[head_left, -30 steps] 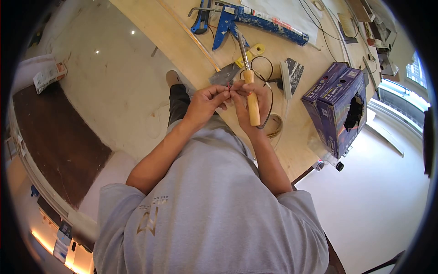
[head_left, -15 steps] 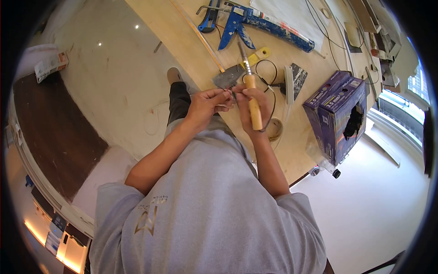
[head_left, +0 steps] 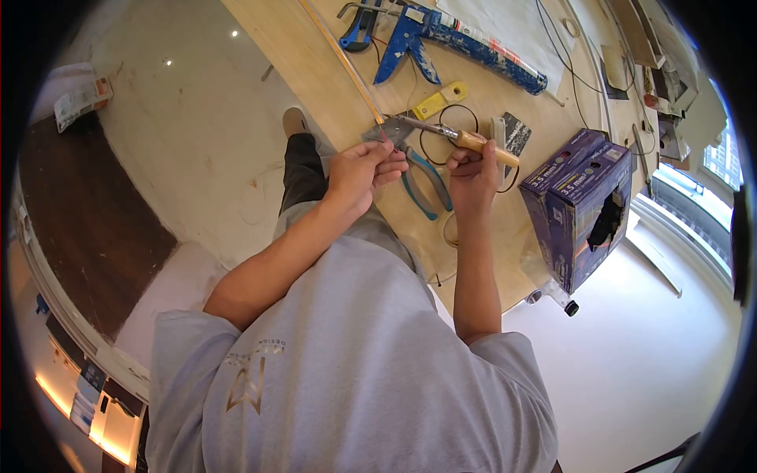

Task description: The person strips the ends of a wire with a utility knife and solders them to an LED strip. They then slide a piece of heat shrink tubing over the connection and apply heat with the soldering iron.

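My right hand (head_left: 475,177) grips the wooden handle of a soldering iron (head_left: 481,146). The iron points left, its tip over the grey blade of a putty knife (head_left: 439,101) with a yellow handle. My left hand (head_left: 364,169) is closed in a pinch on a thin reddish wire (head_left: 383,135), close to the end of a narrow LED strip (head_left: 347,65) that runs along the table. Between my hands lie pliers (head_left: 427,188) with teal handles, their jaws partly hidden.
A blue caulking gun (head_left: 473,49) and a utility knife (head_left: 361,27) lie at the back of the wooden table (head_left: 505,244). Purple boxes (head_left: 579,197) stand at the right, beside a clear bottle (head_left: 558,296) at the edge. A black cable (head_left: 426,150) loops near the iron.
My right hand has moved right and swung the soldering iron from upright to pointing left over the putty knife. The pliers have come into view. My left hand keeps its pinch near the strip.
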A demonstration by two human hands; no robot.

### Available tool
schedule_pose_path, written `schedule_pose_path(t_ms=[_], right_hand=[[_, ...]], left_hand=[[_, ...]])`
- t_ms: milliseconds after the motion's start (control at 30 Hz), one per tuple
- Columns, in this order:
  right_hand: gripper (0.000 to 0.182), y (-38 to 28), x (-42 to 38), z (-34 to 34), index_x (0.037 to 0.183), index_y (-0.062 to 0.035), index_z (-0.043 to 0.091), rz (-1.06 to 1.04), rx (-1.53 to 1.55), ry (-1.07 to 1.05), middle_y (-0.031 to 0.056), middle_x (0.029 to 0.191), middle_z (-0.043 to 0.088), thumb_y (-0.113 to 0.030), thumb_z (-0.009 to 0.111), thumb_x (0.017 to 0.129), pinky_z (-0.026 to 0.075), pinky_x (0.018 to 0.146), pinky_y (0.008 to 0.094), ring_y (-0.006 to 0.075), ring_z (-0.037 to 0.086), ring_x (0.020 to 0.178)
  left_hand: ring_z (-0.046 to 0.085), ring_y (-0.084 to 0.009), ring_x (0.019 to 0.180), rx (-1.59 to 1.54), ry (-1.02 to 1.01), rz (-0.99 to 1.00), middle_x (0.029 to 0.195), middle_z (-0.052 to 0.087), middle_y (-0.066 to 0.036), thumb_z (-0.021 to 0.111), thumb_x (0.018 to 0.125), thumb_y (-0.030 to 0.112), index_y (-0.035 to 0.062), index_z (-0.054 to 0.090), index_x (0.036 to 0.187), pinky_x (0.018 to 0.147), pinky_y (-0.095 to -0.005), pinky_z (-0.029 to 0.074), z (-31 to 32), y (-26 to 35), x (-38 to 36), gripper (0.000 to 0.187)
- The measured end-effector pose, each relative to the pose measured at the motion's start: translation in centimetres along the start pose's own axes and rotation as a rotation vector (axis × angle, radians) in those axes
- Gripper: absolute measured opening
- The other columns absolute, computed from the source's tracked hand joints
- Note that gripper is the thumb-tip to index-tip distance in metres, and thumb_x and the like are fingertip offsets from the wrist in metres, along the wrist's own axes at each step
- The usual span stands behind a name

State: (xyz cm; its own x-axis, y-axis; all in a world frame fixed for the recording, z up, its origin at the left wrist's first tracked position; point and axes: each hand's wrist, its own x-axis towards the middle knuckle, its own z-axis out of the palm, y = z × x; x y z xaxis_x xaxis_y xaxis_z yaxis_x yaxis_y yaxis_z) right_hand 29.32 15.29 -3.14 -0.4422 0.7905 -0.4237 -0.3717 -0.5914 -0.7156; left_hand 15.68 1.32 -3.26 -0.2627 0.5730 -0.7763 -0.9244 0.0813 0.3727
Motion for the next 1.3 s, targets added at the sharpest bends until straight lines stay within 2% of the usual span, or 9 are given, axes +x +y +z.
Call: schedule_pose_path(t_ms=[167,333,467,833,1167,1300], right_hand=[[0.039,0.7,0.4,-0.7,0.105,0.0012,0.056,-0.042,-0.092,0.02,0.0114,0.078,0.063,-0.037,0.048,0.099,0.049,0.058,0.0301,0.0179,0.059,0.064],[0.038,1.4,1.0,-1.4,0.105,0.0007,0.055,-0.129,-0.264,0.039,0.0117,0.078,0.064,-0.036,0.045,0.1,0.05,0.058,0.0286,0.0175,0.059,0.063],[0.038,1.6,0.8,-1.7,0.106,0.0008,0.054,-0.15,-0.236,0.027,0.0123,0.08,0.065,-0.035,0.045,0.1,0.05,0.058,0.0284,0.0177,0.061,0.064],[0.033,1.9,0.2,-2.1,0.109,0.0013,0.053,-0.236,-0.357,-0.023,0.0149,0.085,0.065,-0.03,0.047,0.1,0.051,0.061,0.0277,0.0184,0.062,0.067],[0.031,1.9,0.3,-2.8,0.11,0.0025,0.052,-0.193,-0.33,-0.083,0.0164,0.086,0.065,-0.026,0.048,0.1,0.052,0.064,0.0305,0.0207,0.063,0.07],[0.03,2.0,0.4,-2.9,0.111,0.0028,0.051,-0.191,-0.323,-0.106,0.0164,0.086,0.064,-0.025,0.048,0.1,0.053,0.066,0.0318,0.0215,0.063,0.071]], left_hand=[[0.068,-0.0168,0.076,0.0,-0.004,-0.024,0.094,0.067,-0.014,0.059,0.093,0.013,-0.003,0.059,0.1,0.066,-0.0223,0.058,0.8,-0.1,0.5,0.017],[0.068,-0.0184,0.076,0.015,0.081,0.011,0.093,0.067,-0.016,0.059,0.093,0.012,-0.0054,0.059,0.099,0.064,-0.0229,0.058,1.3,0.0,0.7,0.019],[0.069,-0.0203,0.07,0.03,0.128,0.032,0.087,0.067,-0.016,0.059,0.092,0.011,-0.0063,0.058,0.095,0.059,-0.0234,0.058,1.5,0.3,0.8,0.018],[0.069,-0.0193,0.07,0.121,0.132,-0.001,0.085,0.067,-0.015,0.06,0.092,0.012,-0.0058,0.059,0.092,0.059,-0.024,0.057,1.5,0.6,1.2,0.018],[0.068,-0.0186,0.069,0.202,0.148,0.014,0.083,0.067,-0.014,0.06,0.091,0.013,-0.0037,0.06,0.089,0.059,-0.0243,0.057,1.6,0.8,1.2,0.017],[0.069,-0.0214,0.067,0.209,0.166,0.034,0.081,0.067,-0.016,0.06,0.091,0.011,-0.006,0.059,0.087,0.057,-0.0256,0.056,1.8,0.8,1.2,0.017]])
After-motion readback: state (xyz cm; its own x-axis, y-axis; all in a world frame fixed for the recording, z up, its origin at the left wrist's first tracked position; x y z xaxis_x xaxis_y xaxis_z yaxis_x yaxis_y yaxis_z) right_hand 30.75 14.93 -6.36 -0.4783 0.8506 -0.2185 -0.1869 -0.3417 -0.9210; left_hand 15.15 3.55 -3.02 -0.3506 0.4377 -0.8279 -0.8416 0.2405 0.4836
